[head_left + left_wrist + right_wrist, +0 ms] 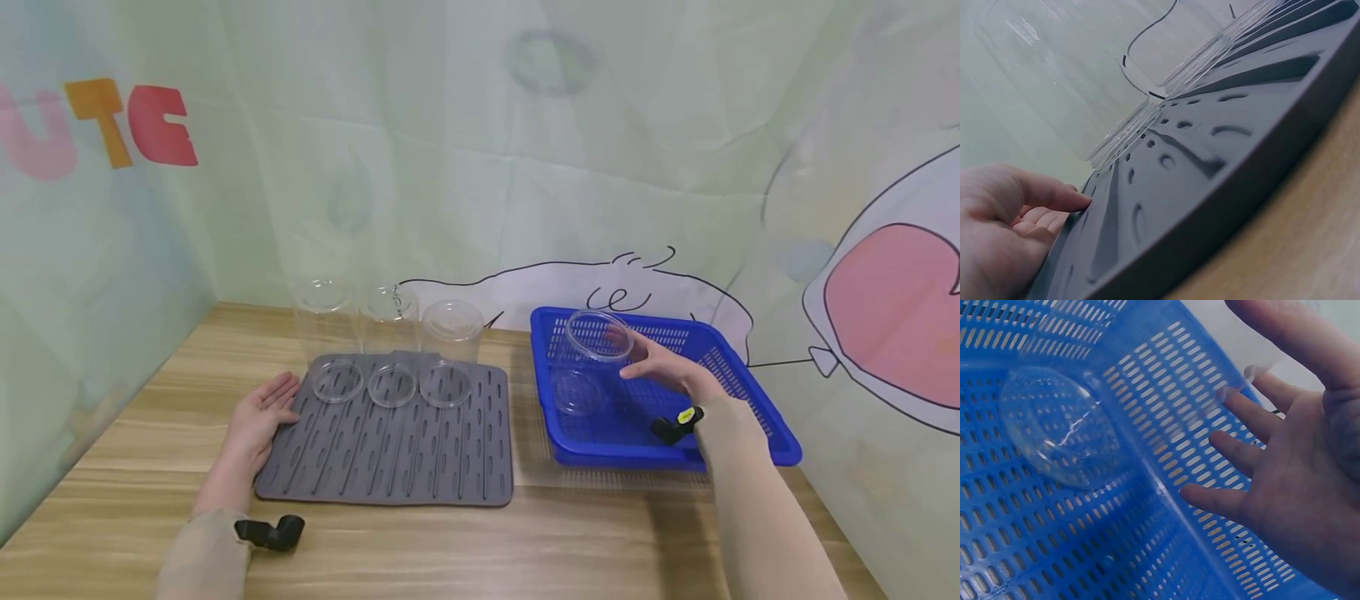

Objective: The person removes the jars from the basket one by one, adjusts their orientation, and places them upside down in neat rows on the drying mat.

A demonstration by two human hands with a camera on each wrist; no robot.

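Note:
Three clear plastic cups stand in a row along the back of a grey ridged drying mat (pixel 390 467): a left cup (pixel 327 333), a middle cup (pixel 390 342) and a right cup (pixel 452 342). My left hand (pixel 255 417) lies beside the mat's left edge, fingers extended, thumb tip at the edge in the left wrist view. A fourth clear cup (pixel 577 392) stands in the blue plastic basket (pixel 675 454), its round base (pixel 1060 428) showing in the right wrist view. My right hand (pixel 663 364) is at this cup's upper right side, fingers spread and fairly straight.
The mat and basket sit side by side on a wooden table (pixel 480 550). The basket's slotted walls rise around the fourth cup. A printed curtain (pixel 450 167) hangs behind the table and down both sides.

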